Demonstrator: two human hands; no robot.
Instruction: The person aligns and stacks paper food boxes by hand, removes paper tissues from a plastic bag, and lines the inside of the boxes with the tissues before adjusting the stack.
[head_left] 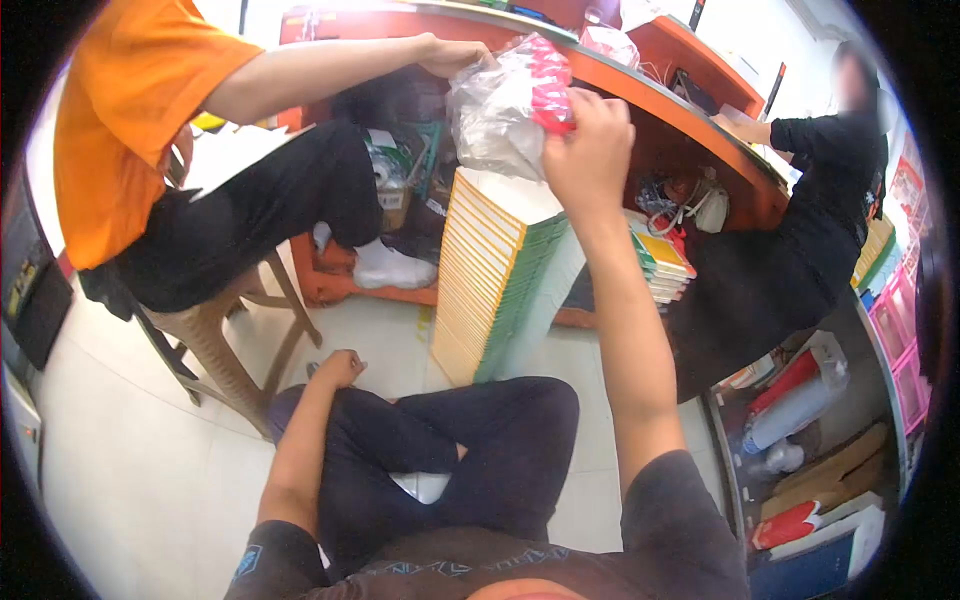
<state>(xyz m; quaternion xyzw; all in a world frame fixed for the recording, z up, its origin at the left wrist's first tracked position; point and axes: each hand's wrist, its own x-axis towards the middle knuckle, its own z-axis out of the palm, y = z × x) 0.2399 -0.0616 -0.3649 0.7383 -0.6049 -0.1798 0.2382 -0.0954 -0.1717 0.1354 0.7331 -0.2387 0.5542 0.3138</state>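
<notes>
My right hand (592,150) is raised at arm's length, its fingers closed on the pink edge of a crumpled clear plastic bag (500,115). On the bag's far left side is the hand (455,57) of a person in an orange shirt, touching it. Directly below the bag stands a tall stack of books (485,265) with yellow and green edges, its pale top partly covered by the bag. My left hand (343,368) rests by my knee, its fingers curled in with nothing visible in them.
An orange-red desk (690,110) curves across the back, with bags and cables beneath. The person in orange sits on a stool (215,330) at left. Another person in black (820,190) is at right, near more books (660,255) and an open shelf (800,450).
</notes>
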